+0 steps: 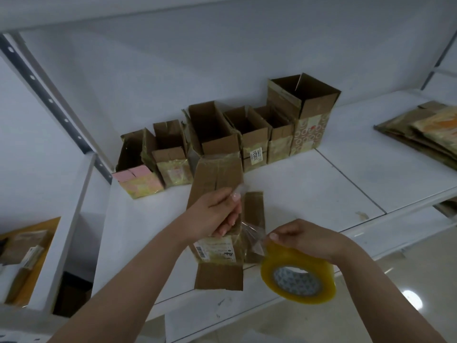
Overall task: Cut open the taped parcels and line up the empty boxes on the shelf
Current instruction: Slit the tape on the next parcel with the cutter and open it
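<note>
Nearest us is the right hand (300,237), fingers curled over a yellow tape roll (298,274) and pinching the loose clear strip that runs across to the box in hand (217,219). The left hand (216,215) is wrapped around that box near its middle, thumb on top, holding it over the front of the shelf (321,184) with flaps hanging open at both ends.

On to progress. The biggest piece of finished work is the row of opened boxes (222,134) standing against the back wall (173,78), about six of them, touching side by side with flaps up; the tall box (305,112) closes the right end and a pink-flapped box (137,174) the left. They look empty, though the insides are in shadow. So most of the job seems done, and the box in hand still needs its place in the line.

The shelf is white with a panel seam; flattened cardboard (425,129) lies at the far right. Lower left, a few parcels (24,248) sit apart, possibly waiting. Glossy floor (408,293) below.
</note>
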`<action>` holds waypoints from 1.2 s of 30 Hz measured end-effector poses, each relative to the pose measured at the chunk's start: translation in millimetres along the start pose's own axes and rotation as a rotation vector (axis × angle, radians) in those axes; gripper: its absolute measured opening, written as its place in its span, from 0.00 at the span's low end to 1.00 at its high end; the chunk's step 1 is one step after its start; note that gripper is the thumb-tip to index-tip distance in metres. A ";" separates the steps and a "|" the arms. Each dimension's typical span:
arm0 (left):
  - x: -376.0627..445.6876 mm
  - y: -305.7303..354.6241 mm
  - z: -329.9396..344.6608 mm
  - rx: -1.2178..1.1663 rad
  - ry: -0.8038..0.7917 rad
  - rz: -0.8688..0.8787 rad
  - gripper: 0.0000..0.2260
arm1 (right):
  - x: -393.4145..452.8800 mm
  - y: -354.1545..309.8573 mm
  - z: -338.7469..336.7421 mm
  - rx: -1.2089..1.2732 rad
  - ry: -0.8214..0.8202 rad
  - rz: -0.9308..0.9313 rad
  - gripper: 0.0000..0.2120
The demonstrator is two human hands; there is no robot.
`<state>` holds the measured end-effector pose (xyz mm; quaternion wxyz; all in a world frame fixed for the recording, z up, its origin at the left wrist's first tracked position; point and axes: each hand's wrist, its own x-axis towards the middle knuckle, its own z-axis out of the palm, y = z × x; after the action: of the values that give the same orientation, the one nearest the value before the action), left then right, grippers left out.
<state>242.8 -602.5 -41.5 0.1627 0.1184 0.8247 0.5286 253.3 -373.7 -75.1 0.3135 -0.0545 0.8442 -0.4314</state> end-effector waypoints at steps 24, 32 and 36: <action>21.0 40.1 36.9 1.234 -0.321 -0.112 0.14 | -17.4 -12.6 3.2 -0.157 0.204 0.011 0.14; 5.7 29.4 -2.0 0.433 -0.067 -0.180 0.12 | -8.0 5.5 8.7 -0.013 0.182 0.106 0.12; 3.9 25.6 23.5 0.860 0.112 -0.093 0.10 | -5.4 13.9 5.3 -0.031 0.199 0.136 0.14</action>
<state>249.1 -570.9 -27.8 0.0774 0.1094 0.9818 0.1346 263.1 -366.8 -85.4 0.2559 0.0410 0.8794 -0.3994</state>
